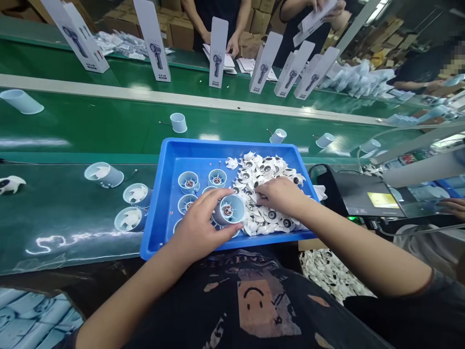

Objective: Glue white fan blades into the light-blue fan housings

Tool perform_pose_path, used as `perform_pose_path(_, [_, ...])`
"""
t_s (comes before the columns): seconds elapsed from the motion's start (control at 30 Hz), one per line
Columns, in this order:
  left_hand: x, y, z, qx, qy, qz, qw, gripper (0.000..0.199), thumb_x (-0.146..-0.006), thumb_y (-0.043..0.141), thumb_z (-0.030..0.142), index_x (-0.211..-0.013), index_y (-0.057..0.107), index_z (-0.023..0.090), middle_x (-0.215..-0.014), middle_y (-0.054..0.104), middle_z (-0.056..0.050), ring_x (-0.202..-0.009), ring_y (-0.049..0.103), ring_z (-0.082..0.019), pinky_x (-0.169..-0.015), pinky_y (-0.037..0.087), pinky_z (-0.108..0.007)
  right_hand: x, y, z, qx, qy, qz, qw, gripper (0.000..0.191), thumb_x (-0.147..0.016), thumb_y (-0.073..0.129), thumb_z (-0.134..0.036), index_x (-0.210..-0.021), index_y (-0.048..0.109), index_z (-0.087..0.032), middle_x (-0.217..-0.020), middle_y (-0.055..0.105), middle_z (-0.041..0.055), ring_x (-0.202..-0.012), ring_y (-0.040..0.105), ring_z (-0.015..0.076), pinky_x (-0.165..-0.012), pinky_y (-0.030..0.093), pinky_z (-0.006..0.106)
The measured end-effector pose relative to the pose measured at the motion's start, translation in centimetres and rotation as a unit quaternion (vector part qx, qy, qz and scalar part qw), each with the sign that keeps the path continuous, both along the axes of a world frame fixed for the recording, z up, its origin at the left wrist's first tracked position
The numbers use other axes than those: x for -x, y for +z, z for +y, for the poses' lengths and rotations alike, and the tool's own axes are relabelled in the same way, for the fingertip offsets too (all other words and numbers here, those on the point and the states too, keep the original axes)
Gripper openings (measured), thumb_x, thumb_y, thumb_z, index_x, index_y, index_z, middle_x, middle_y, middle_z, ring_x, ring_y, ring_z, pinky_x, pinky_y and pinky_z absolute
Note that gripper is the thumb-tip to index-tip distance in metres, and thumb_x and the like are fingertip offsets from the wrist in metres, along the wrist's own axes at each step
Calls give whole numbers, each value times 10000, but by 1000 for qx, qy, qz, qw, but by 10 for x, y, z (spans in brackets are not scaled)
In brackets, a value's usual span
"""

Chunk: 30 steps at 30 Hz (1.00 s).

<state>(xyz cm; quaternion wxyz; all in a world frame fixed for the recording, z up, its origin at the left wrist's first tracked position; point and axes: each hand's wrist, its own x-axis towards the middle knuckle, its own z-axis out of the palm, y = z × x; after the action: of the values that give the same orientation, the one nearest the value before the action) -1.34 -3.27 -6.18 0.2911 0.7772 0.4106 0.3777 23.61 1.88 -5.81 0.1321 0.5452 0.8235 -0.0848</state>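
My left hand (198, 220) is closed around a light-blue fan housing (238, 209), its open mouth tilted up toward me and a copper motor coil showing inside. It is held over the blue tray (170, 150). My right hand (283, 196) reaches into the heap of white fan blades (269, 167) on the tray's right side. Its fingers are pinched at a blade among the others; the fingertips are partly hidden. Several similar housings (189, 182) with bare coils stand upright in the tray's left side, some behind my left hand.
Left of the tray, housings with white blades inside (134, 194) lie on the green bench (72, 203). Beyond runs a green conveyor (119, 116) carrying more housings. Printed boxes (220, 53) stand behind it, near co-workers' hands (232, 46). A black device (363, 191) sits at right.
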Motion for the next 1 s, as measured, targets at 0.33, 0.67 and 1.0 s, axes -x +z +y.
perform_pose_path(0.33, [1, 1, -4, -2, -23, -34, 999, 627, -737, 613, 199, -1353, 497, 180, -1328, 604, -121, -1245, 567, -289, -1064, 483, -459, 11, 13, -20, 85, -128, 434, 888, 423, -874, 353, -509, -1047, 475, -143, -863, 565, 76, -643, 513, 118, -609, 465, 263])
perform_pose_path(0.67, [-15, 6, -5, -64, -45, -20, 997, 400, -787, 771, 314, -1114, 571, 199, -1087, 686, -79, -1036, 645, -254, -919, 529, -439, 33, 48, -65, 46, -47, 556, 829, 225, -829, 626, -289, -1023, 596, -180, -878, 598, 27, -738, 525, 111, -688, 450, 241])
perform_pose_path(1.0, [-26, 17, -10, -160, -16, 16, 987, 256, -844, 610, 159, -1088, 535, 176, -1070, 681, -91, -1052, 636, -235, -956, 508, -425, 50, 56, -70, -171, 95, 363, 911, 55, -862, 706, -165, -908, 676, -164, -906, 477, 46, -815, 503, 145, -701, 423, 269])
